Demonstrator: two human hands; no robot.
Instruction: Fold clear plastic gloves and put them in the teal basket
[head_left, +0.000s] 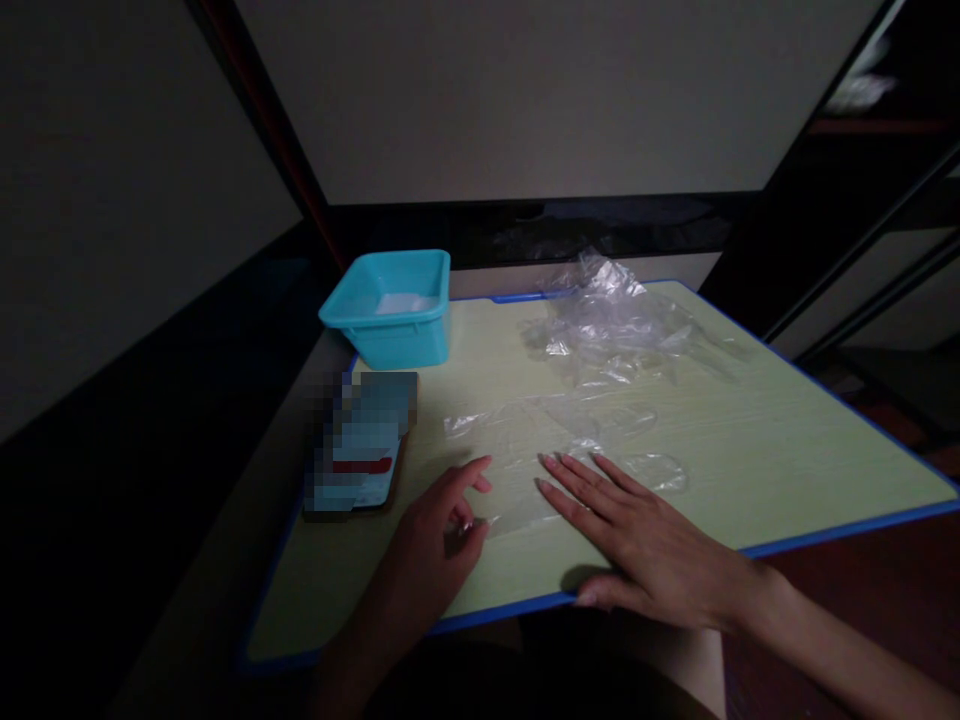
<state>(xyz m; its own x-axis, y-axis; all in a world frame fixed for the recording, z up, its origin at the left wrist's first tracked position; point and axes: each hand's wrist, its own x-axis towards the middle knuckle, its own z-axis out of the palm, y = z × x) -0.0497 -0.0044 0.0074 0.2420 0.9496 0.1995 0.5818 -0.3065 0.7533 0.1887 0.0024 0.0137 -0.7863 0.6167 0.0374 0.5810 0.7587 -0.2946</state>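
A clear plastic disposable glove [517, 470] lies spread on the pale table, its finger parts pointing right. My right hand [637, 540] rests flat on it with fingers stretched out, the thumb by the table's near edge. At the cuff end, my left hand [442, 535] hovers or lightly touches, its fingers bent and the thumb apart from them. Nothing shows between the left fingers, and part of the glove is hidden under my right hand. Beyond it sits a crumpled heap of clear plastic gloves or film [607, 310].
A turquoise plastic basket [405, 345] with something white inside stands at the back left. In front of it lies a phone [371, 485], partly blurred out. The table [810, 450] has a blue rim, and pale panels rise behind it.
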